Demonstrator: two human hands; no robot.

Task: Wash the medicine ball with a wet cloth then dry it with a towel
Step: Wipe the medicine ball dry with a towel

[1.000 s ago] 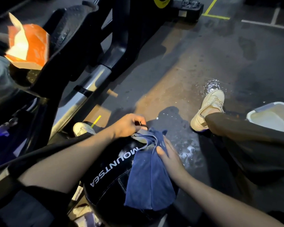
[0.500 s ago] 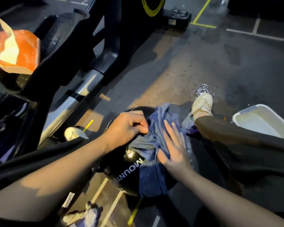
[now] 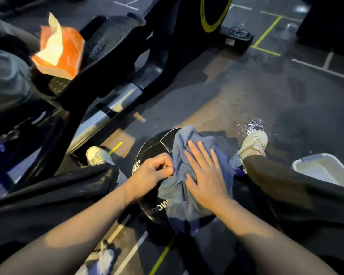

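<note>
Between the person's legs on the wet floor (image 3: 246, 92) sits the black medicine ball (image 3: 153, 147), mostly hidden under the blue cloth (image 3: 187, 197). Left hand (image 3: 151, 173) pinches a cloth fold; right hand (image 3: 205, 175) presses flat, fingers straight. Ball lettering is partly covered.

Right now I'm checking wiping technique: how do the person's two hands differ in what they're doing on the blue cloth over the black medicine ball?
The left hand is curled, pinching a bunched fold of the blue cloth; the right hand lies flat, fingers straight and spread. The left hand sits at the cloth's edge, beside bare black medicine ball; the right hand rests mid-cloth. Both touch the cloth on top of the ball.
</note>
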